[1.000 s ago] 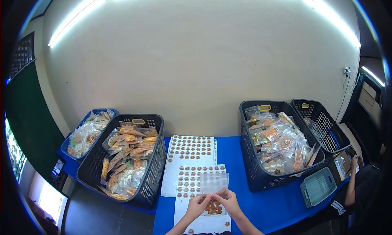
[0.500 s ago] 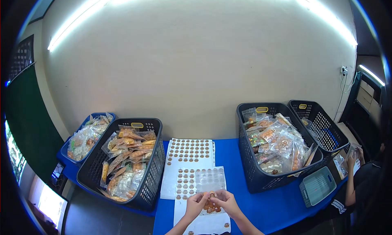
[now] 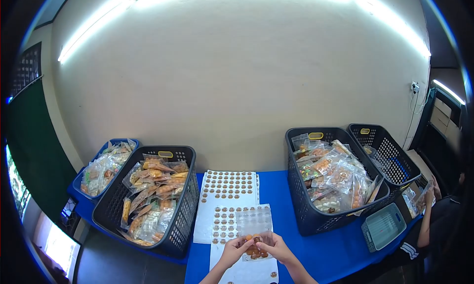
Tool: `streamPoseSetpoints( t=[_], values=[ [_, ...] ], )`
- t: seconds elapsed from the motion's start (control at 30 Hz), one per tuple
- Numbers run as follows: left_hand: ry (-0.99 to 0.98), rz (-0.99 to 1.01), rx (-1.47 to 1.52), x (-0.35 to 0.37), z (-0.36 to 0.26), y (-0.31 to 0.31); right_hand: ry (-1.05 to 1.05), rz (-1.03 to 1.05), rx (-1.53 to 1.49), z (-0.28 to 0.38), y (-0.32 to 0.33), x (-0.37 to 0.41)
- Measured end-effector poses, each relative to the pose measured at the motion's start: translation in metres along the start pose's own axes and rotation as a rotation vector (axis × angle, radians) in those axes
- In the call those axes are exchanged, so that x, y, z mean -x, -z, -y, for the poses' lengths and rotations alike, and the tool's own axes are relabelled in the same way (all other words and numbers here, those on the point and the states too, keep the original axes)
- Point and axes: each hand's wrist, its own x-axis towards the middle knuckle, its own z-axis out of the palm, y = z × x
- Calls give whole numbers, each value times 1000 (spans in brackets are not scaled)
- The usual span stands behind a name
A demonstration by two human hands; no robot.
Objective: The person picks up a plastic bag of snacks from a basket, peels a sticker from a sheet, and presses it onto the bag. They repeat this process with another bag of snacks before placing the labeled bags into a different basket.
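Note:
A clear plastic bag (image 3: 254, 222) lies over the white sticker sheets, its lower part filled with brownish-orange pieces. Both my hands are at this filled part, with thumbs and fingers pinched on it from either side. My left hand (image 3: 234, 250) grips the bag on the left, and my right hand (image 3: 276, 248) grips it on the right, with the fingertips close together. Round brown stickers stand in rows on the near sticker sheet (image 3: 242, 272) under the bag and on the far sticker sheet (image 3: 228, 200) behind it.
Left of the sheets are a black basket (image 3: 180, 207) of filled bags and a blue basket (image 3: 79, 183). On the right stand another filled black basket (image 3: 306, 215), a further black basket (image 3: 395, 158) and a grey-green tray (image 3: 384, 227). A co-worker's arm (image 3: 425, 229) is at the far right.
My thumbs have shifted slightly on the bag, and the round sticker seen between my fingertips is less distinct. The co-worker's hand at the right has moved a little.

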Motion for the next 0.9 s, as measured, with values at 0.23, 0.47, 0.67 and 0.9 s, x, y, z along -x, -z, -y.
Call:
streamPoseSetpoints(
  t=[0.23,0.47,0.67,0.9],
  values=[
    [-73,-123,203,-8,-28,0,-163,59,-65,23,-9,9],
    [-172,-79,89,-21,-27,5,176,-83,14,2,-12,-4],
    [-173,-18,78,-14,-32,-12,311,-231,-59,17,-19,-8],
    [-233,-89,-41,-10,-42,-15,410,-288,-1,17,-27,-9]
  ],
)
